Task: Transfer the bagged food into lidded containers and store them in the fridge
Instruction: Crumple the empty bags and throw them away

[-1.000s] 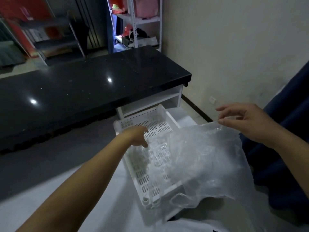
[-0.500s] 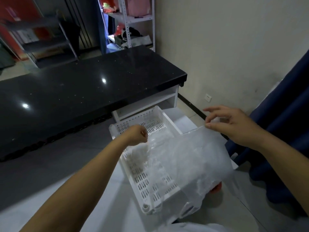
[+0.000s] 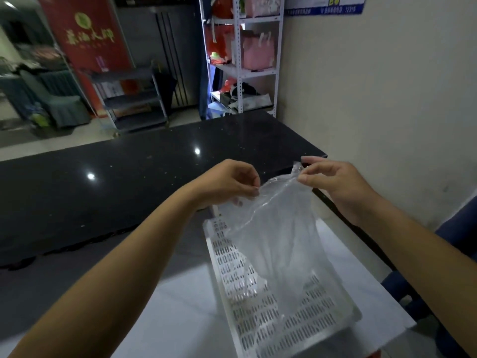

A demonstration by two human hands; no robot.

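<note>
Clear bag pinched above a white basket, dark counter beyond.

Far left: red banner (image 3: 87,34) and grey rack (image 3: 131,99). Across the middle: glossy black tabletop (image 3: 129,177) with two light glints. Left hand (image 3: 227,182) pinching the near-left rim of the clear plastic bag (image 3: 278,228); right hand (image 3: 338,184) pinching its far-right rim. Bag hanging into the white slotted basket (image 3: 247,313) on a pale white surface (image 3: 180,319). Far right: white shelving (image 3: 240,60) holding pink and red bags, against a cream wall (image 3: 387,86).

bag (image 3: 278,236): clear; crate (image 3: 260,319): white, slotted | counter (image 3: 116,182): black, speckled; banner (image 3: 87,34): red, gold lettering
</note>
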